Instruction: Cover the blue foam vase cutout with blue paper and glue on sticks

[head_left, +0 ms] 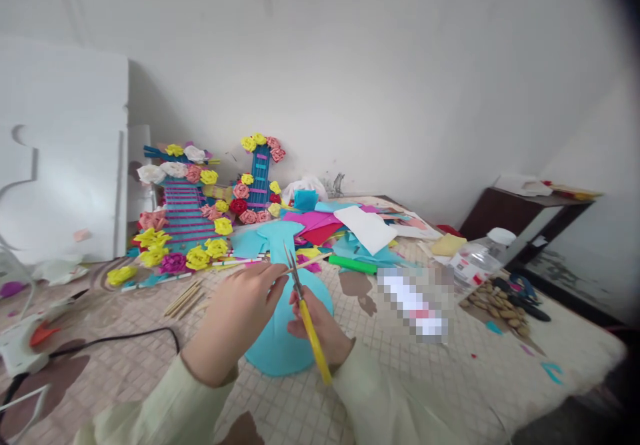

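Observation:
My left hand [240,312] is closed on a thin wooden stick [316,260] that sticks out to the right past its fingertips. My right hand [320,328] grips scissors [313,342] with long yellow handles, their metal blades pointing up and slightly apart. The blades cross the stick close to my left fingertips; I cannot tell whether they touch it. Beneath both hands lies a turquoise cut-out [285,352] with a round body, a narrow neck and a wider head. Part of it is hidden by my hands.
Several loose sticks [183,298] lie left. Behind stand two flower-trimmed stick pieces [187,212], beside a pile of coloured paper [367,228]. A green tube [353,264], a plastic bottle [480,258] and a brown nut-like heap [495,305] are right. A black cable [120,338] runs left.

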